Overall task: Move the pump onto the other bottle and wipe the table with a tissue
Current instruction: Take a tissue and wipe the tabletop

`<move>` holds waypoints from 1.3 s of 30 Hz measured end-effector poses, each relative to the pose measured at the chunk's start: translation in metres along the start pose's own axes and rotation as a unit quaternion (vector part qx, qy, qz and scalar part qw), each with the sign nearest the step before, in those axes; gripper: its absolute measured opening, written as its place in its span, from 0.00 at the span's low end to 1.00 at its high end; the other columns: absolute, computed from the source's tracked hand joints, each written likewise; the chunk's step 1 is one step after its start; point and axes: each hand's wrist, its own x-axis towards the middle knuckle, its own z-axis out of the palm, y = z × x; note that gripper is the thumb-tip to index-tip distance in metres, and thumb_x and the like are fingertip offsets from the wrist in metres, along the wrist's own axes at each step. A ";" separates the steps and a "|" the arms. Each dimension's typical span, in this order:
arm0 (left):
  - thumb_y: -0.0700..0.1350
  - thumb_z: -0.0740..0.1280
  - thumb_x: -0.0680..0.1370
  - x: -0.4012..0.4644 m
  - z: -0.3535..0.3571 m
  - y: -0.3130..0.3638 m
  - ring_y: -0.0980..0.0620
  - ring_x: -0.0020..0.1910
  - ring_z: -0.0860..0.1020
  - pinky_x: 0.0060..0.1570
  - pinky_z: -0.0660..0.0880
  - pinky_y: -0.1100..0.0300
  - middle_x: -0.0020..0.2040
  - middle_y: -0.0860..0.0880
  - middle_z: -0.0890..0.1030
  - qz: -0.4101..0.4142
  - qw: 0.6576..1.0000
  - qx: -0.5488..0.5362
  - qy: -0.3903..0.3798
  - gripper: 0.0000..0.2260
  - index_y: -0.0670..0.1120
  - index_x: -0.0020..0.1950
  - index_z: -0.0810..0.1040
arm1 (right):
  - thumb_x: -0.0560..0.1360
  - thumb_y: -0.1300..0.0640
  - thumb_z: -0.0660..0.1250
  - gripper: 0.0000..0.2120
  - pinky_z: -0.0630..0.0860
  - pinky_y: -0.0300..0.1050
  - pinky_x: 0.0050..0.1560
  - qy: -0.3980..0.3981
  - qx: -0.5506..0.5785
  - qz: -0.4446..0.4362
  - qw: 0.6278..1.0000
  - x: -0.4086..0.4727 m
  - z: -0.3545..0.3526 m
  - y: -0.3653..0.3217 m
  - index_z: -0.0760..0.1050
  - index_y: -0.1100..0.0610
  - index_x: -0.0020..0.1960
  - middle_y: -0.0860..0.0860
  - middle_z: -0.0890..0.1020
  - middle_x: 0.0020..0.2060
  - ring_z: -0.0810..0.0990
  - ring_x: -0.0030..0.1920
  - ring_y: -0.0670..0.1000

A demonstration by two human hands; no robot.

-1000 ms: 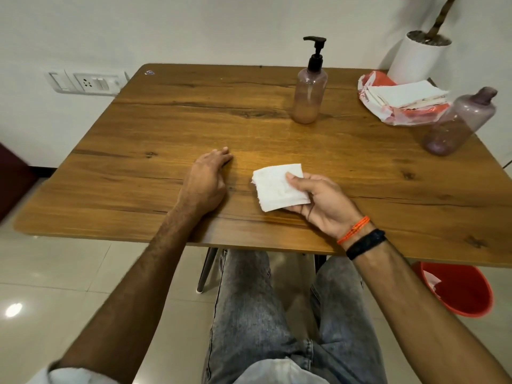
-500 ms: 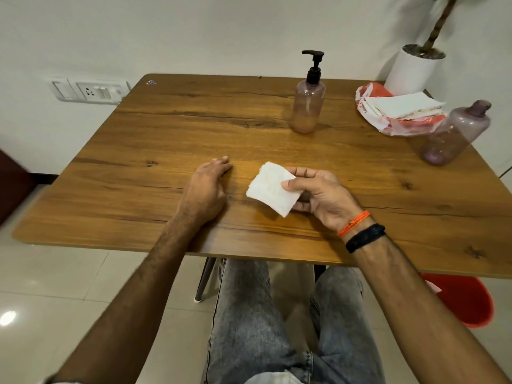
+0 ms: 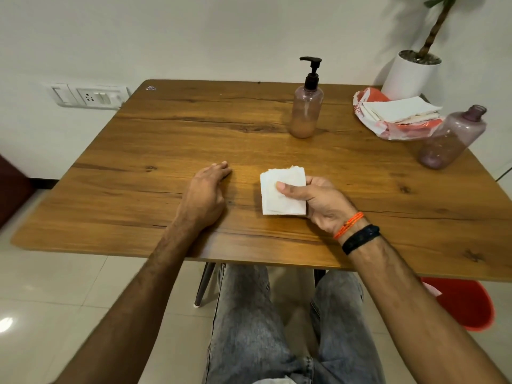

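While the right hand (image 3: 318, 202) gripped the folded tissue (image 3: 282, 192) between thumb and fingers just above the near part of the table (image 3: 138, 167), the left hand (image 3: 205, 194) lay flat on the wood beside it, fingers loosely extended and holding nothing. Half a second earlier the tissue had been tilted, one corner pointing down; now it sat squared up in the grip, its face turned toward the person and its lower edge close to the tabletop, though whether it touched the surface could not be told. That straightening suggested the tissue was being readied or inspected between passes, so the wiping step seemed the one in hand. Farther back, the pump (image 3: 311, 69) stood screwed upright on the peach-tinted bottle (image 3: 306, 112), well apart from both hands, while the purple bottle (image 3: 451, 138) stood open-necked near the right edge. Judged from that, the pump transfer was probably already done. Just behind the purple bottle lay a pack of tissues (image 3: 399, 112), with a white plant pot (image 3: 410, 76) beyond it in the far corner.
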 end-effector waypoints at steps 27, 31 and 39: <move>0.37 0.59 0.78 0.000 -0.003 0.004 0.47 0.72 0.67 0.73 0.61 0.48 0.72 0.46 0.71 0.000 1.000 0.003 0.010 0.19 0.43 0.70 0.72 | 0.73 0.62 0.68 0.13 0.74 0.36 0.31 0.016 -0.506 -0.348 0.789 -0.025 0.007 0.024 0.83 0.46 0.51 0.41 0.86 0.41 0.79 0.32 0.40; 0.39 0.57 0.78 -0.002 -0.004 0.005 0.47 0.72 0.66 0.73 0.60 0.49 0.72 0.45 0.71 0.004 1.000 -0.007 0.005 0.20 0.42 0.70 0.71 | 0.72 0.62 0.69 0.12 0.72 0.28 0.36 0.200 -0.450 -0.387 0.780 0.015 -0.006 -0.021 0.85 0.47 0.48 0.37 0.85 0.37 0.79 0.35 0.35; 0.37 0.59 0.79 -0.001 -0.003 0.000 0.48 0.73 0.65 0.74 0.61 0.48 0.73 0.47 0.70 0.008 1.000 -0.011 -0.002 0.20 0.44 0.71 0.71 | 0.74 0.63 0.61 0.20 0.74 0.50 0.61 0.176 -0.684 -0.209 0.676 0.048 -0.012 -0.023 0.80 0.48 0.62 0.59 0.82 0.56 0.80 0.56 0.61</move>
